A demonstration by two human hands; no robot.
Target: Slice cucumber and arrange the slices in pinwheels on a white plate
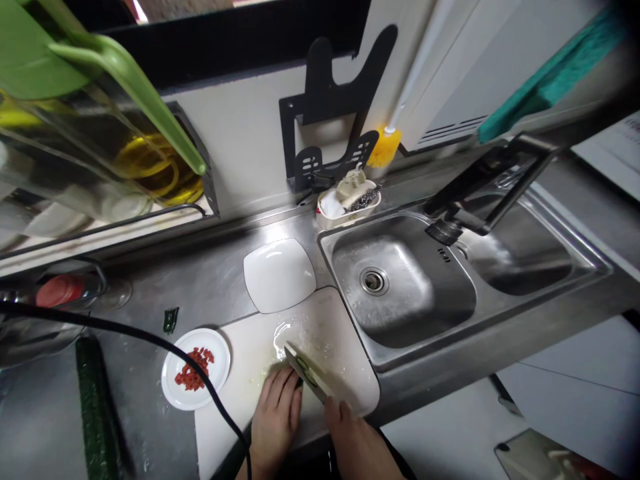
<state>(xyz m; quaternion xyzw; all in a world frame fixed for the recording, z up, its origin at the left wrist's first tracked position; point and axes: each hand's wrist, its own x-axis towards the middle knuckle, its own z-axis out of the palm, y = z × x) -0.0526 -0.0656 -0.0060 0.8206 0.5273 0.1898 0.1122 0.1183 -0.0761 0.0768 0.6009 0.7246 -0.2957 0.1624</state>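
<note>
My right hand (357, 441) grips a kitchen knife (294, 358), its blade angled over the white cutting board (345, 327). Thin cucumber slices (306, 371) cling to the blade. Close against the knife's left side, my left hand (275, 413) has its fingers curled down on a cucumber (235, 459). Most of that cucumber is hidden under the hand and wrist; a dark green length shows left of the wrist. Wet patches mark the board beyond the knife.
A white plate of chopped red pieces (173, 393) sits left of the board, near a whole cucumber (93, 407) and a green offcut (171, 320). Behind lies a square white plate (280, 273). The sink (400, 287) adjoins the board's right. A black cable (150, 340) crosses the view.
</note>
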